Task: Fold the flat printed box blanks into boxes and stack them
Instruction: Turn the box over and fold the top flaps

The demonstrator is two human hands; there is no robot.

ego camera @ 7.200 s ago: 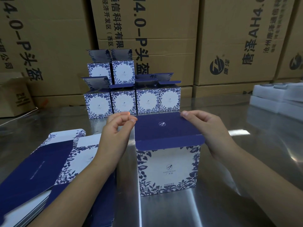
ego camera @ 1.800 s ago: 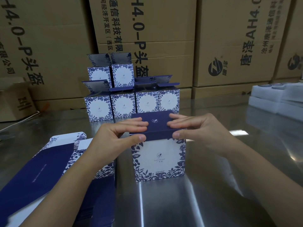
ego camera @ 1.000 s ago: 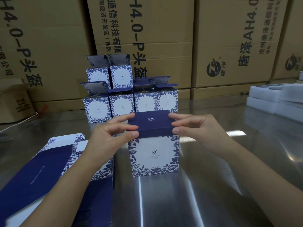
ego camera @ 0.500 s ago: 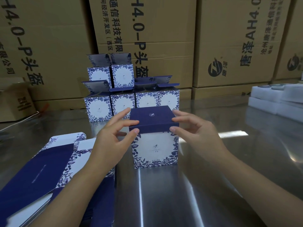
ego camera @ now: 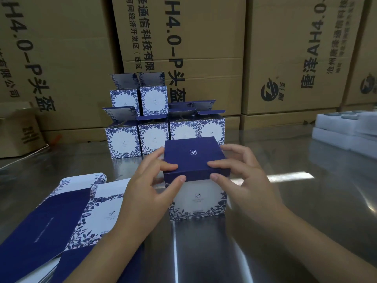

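A folded box (ego camera: 197, 198) with white and blue floral sides stands upright on the steel table (ego camera: 285, 201). Its dark blue lid (ego camera: 193, 156) lies down over the top. My left hand (ego camera: 151, 186) pinches the lid's front left edge, thumb on the front flap and fingers on top. My right hand (ego camera: 242, 176) pinches the front right edge the same way. A pile of flat printed blanks (ego camera: 67, 217) lies at the left front. Behind, a stack of folded boxes (ego camera: 155, 123) stands in two tiers with their lids open.
Large brown cartons (ego camera: 204, 58) form a wall along the table's far edge. White foam trays (ego camera: 346, 129) are piled at the right. A small open brown carton (ego camera: 20, 131) sits at the far left.
The lid went from raised open to folded down over the box. In the last half second both hands closed onto the lid's front edge; the box stayed in place.
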